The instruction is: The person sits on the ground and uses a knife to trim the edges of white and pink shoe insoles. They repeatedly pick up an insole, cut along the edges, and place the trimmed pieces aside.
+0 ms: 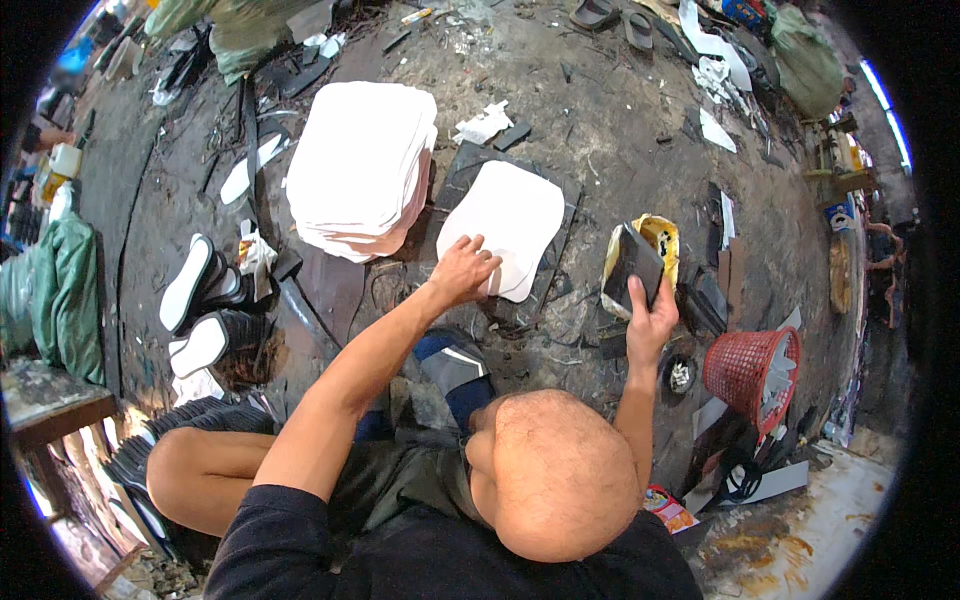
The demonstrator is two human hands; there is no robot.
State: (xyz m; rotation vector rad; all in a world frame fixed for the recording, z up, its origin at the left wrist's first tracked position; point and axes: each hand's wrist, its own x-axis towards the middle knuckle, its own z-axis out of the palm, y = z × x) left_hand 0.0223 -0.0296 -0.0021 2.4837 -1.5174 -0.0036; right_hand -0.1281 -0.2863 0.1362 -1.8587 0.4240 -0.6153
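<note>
The left hand point(463, 268) lies flat on a white sheet point(515, 240) — fingers spread wide, pressing its lower edge. The sheet rests on a dark board on the floor. A tall stack of white sheets point(360, 168) sits at its 9 o'clock. The right hand point(650, 320) grips a dark block point(634, 264) over a yellow tin point(655, 235). A red basket point(750, 372) is at 4 o'clock.
</note>
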